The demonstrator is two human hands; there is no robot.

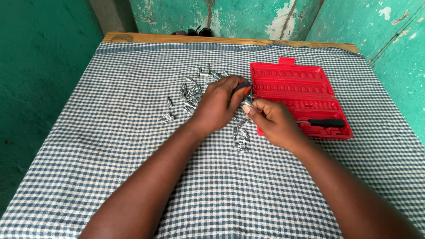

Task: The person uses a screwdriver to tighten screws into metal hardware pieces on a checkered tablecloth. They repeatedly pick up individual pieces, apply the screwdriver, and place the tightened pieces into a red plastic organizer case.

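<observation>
Left hand [219, 104] grips a dark tool handle [242, 88]; right hand [275, 124] pinches a small silver metal socket [248, 105], both over centre cloth. Loose silver sockets [191, 95] lie scattered left and near. Open red plastic case [305, 95] sits right, on blue-checked tablecloth [110, 146].

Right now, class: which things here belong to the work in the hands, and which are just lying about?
In the work:
left hand
right hand
small metal bit pinched between them
loose metal bits
red case

Lying about:
checked cloth
dark things beyond the table
</observation>
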